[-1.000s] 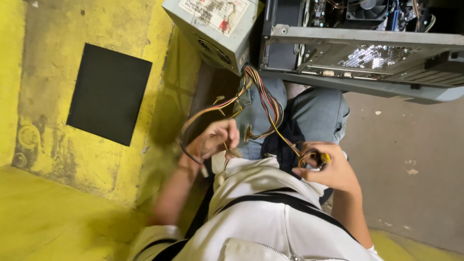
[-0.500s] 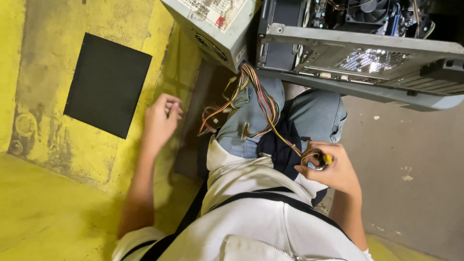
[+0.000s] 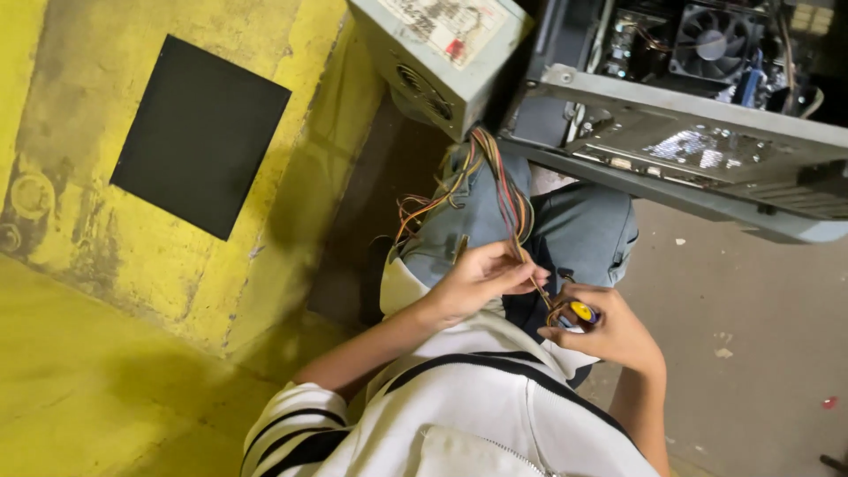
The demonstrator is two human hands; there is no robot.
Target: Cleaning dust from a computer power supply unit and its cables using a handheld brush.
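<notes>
Down near the middle of the frame, the left hand (image 3: 481, 278) lay over the person's lap with its fingers curled, pinching the bundle of coloured wires (image 3: 508, 199) between thumb and fingertips. Just to the right of it, the right hand (image 3: 609, 331) was closed around a small tool with a yellow end (image 3: 580, 311), and the ends of the same wires ran down into that grip. The two hands sat close together, nearly touching, a little right of the frame's centre.

From the hands the wires rose toward the top of the frame, red, orange, yellow and black strands fanning out over the blue jeans (image 3: 574, 230) and ending at the grey metal box (image 3: 442, 53) at the top centre, which showed a vent grille on its lower face and a label on top. Whether the wires went into the box through its hidden side could not be told.

To the upper right stood an open computer case (image 3: 689, 168), tilted, with a round black fan (image 3: 711, 44) and circuit boards visible inside. The person wore a white top with black stripes (image 3: 477, 397), filling the bottom centre. On the left, a worn yellow painted surface (image 3: 79, 371) carried a flat black square (image 3: 199, 132) in the upper left. Grey floor (image 3: 751, 300) showed at the lower right.
</notes>
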